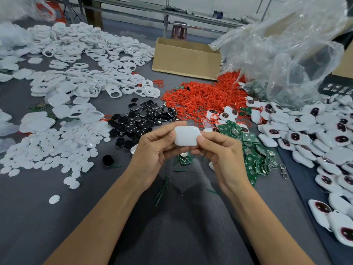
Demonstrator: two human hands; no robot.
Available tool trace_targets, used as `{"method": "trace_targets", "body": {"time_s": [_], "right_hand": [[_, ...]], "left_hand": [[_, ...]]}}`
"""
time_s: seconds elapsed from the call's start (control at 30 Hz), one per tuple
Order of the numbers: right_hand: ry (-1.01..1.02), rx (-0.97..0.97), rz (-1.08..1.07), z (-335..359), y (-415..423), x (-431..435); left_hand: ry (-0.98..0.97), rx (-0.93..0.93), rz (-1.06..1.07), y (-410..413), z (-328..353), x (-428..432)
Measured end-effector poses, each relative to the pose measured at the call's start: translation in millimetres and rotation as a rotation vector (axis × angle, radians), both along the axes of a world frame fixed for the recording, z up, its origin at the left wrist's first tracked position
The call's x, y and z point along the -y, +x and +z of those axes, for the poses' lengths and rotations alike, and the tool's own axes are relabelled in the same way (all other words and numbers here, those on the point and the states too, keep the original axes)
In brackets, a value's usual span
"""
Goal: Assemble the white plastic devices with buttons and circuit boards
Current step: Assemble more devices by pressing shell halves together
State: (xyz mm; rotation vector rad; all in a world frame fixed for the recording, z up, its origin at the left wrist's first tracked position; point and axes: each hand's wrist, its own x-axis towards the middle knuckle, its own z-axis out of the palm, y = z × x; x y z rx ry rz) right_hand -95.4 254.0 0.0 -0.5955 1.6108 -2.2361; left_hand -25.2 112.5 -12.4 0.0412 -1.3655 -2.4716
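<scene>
A white plastic device shell (186, 135) is held up above the grey work surface, its smooth back toward me. My left hand (156, 148) grips its left side with curled fingers, the index finger along the top edge. My right hand (217, 150) pinches its right side between thumb and fingers. Green circuit boards (254, 150) lie heaped just right of my hands. Black round buttons (141, 121) are piled behind my left hand. White front shells with openings (91, 73) spread across the far left.
Red rubber rings (202, 98) are heaped at the middle back, in front of a cardboard box (185, 58). Assembled white devices (313, 134) fill the right side. White discs (49, 150) cover the left. A clear plastic bag (290, 50) stands at back right.
</scene>
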Motion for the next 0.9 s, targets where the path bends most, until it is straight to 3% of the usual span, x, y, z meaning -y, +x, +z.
{"method": "trace_targets", "body": {"time_s": [0.3, 0.57, 0.9], "right_hand": [[0.251, -0.152, -0.067, -5, 1, 2], [0.345, -0.401, -0.196, -16, 2, 6], [0.392, -0.743, -0.249, -21, 3, 8]], "left_hand": [[-0.31, 0.073, 0.21, -2, -4, -5], [-0.767, 0.171, 0.387, -4, -12, -11], [-0.692, 0.173, 0.427, -4, -14, -13]]}}
